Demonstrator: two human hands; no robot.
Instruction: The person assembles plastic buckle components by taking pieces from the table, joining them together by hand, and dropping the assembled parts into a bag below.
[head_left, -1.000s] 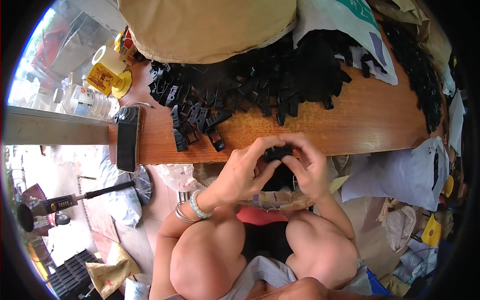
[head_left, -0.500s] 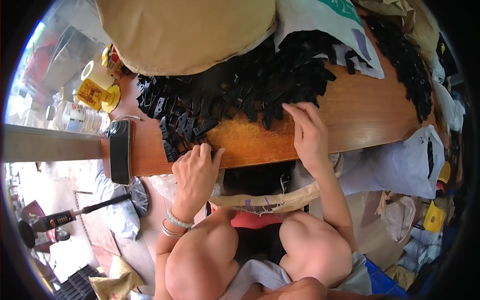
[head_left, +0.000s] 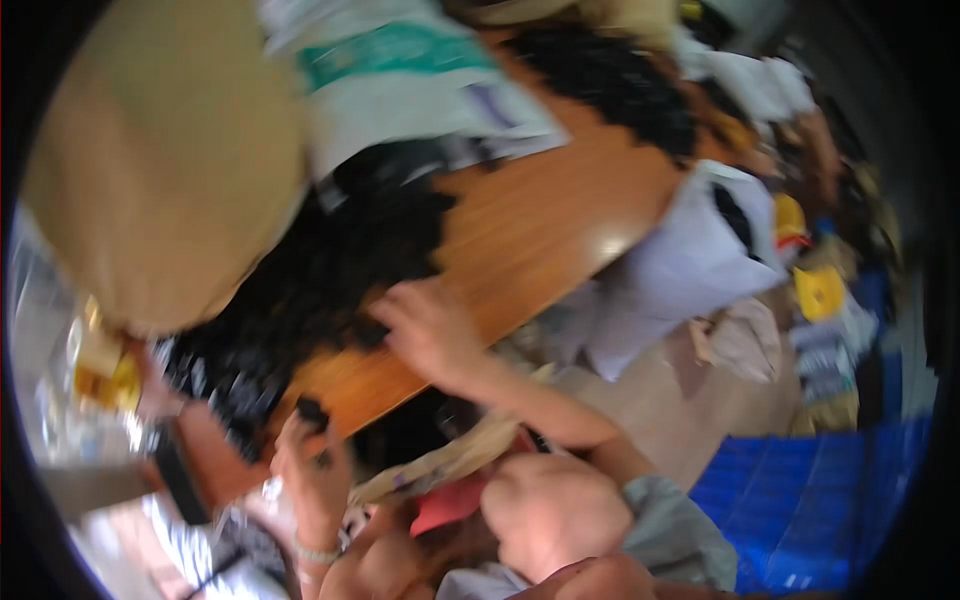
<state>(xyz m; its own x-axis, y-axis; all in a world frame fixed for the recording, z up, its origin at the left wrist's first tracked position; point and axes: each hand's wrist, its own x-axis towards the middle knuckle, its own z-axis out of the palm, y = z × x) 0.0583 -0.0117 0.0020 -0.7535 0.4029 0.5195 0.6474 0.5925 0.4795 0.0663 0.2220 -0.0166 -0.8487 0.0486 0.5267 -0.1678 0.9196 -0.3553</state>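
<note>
My left hand (head_left: pixel 312 478) is raised at the table's front edge, fingers closed around a small black plastic piece (head_left: pixel 312 411) that sticks out at the top. My right hand (head_left: pixel 432 328) reaches over the tabletop, its fingertips at the near edge of a heap of black plastic parts (head_left: pixel 330 255). Motion blur smears those fingers, so whether they grip a part is unclear. The heap spreads over the wooden table (head_left: pixel 560 215), partly under a white sack with a green band (head_left: pixel 400 70) and beside a large tan sack-like cover (head_left: pixel 170 150).
Another black pile (head_left: pixel 610 85) lies at the table's far side. A pale sack (head_left: pixel 670 270) stands by the front edge. Below the table hangs a cloth-rimmed opening (head_left: pixel 450 460). Blue sheeting (head_left: pixel 810 510) is at lower right. Another person's arm (head_left: pixel 820 150) shows at upper right.
My view has swung to the right and tilted, with blur. My left hand has lifted from the tabletop and now shows a black piece. My right hand stays by the heap.
</note>
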